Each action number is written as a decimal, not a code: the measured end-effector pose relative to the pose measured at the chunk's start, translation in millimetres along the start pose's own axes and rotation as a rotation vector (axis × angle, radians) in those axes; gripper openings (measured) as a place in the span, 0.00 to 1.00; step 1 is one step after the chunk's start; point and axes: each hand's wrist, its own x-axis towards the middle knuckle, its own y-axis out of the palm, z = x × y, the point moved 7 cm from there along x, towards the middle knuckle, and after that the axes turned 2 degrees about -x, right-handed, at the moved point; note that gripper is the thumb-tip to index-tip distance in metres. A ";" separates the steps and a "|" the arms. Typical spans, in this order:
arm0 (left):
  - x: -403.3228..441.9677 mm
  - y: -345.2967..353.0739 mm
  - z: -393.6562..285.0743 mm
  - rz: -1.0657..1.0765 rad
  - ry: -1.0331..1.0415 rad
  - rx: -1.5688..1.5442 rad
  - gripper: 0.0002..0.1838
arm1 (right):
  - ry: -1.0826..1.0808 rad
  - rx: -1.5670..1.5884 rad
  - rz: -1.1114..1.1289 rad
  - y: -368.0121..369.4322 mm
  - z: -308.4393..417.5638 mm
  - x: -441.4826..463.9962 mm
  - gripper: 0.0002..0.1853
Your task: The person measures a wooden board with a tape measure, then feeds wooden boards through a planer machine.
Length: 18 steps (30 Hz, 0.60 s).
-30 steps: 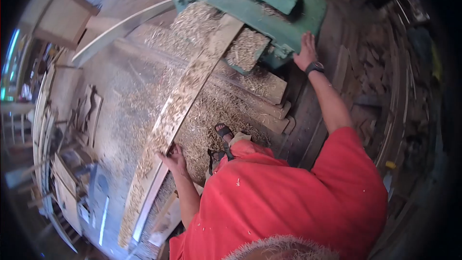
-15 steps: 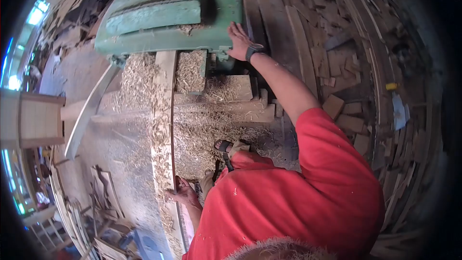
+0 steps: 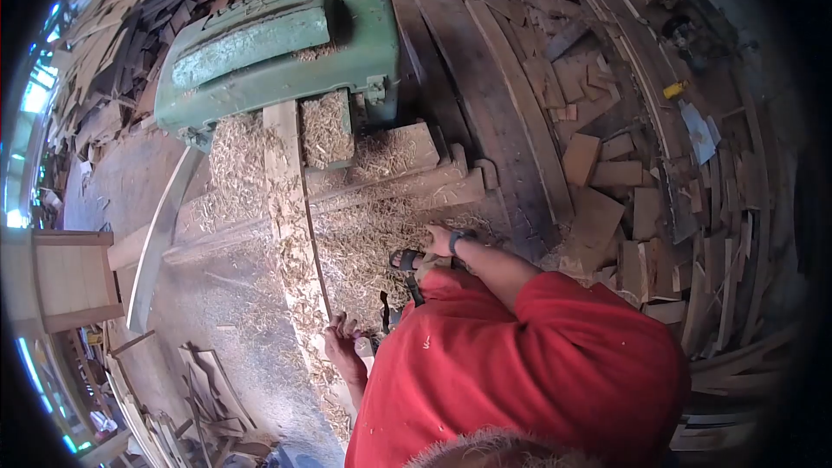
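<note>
A long wooden board (image 3: 295, 247), strewn with shavings, runs out of the green planing machine (image 3: 260, 78) toward me. Beside the board's right edge is my left hand (image 3: 345, 347), its fingers apart and slightly curled; whether they touch the edge is unclear. My right hand (image 3: 440, 241) hangs in front of my body above the heap of shavings, away from the machine. Its fingers are mostly hidden, and nothing can be made out in it. A dark watch band (image 3: 462, 237) circles that wrist.
Wood shavings (image 3: 355, 225) cover the floor around my sandalled foot (image 3: 405, 259). Stacked planks (image 3: 433, 186) lie by the machine. A thin curved strip (image 3: 156, 243) leans at left, near a wooden cabinet (image 3: 74, 282). Offcuts (image 3: 598, 212) and long boards fill the right side.
My right hand has left the machine's top corner and come back down near my body. My left hand has loosened from the board's edge. The view has shifted slightly.
</note>
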 end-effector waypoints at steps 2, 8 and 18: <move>-16.2 -7.3 -34.2 0.021 0.252 0.253 0.26 | 0.050 -0.013 0.000 18.7 -33.6 -21.2 0.39; 15.0 -82.6 -83.7 -0.465 0.715 1.021 0.25 | 0.081 -0.333 -0.078 41.0 -148.4 0.6 0.27; 40.3 -161.1 -44.5 -0.295 0.111 1.168 0.34 | 0.008 -0.038 0.055 45.6 -44.3 20.3 0.36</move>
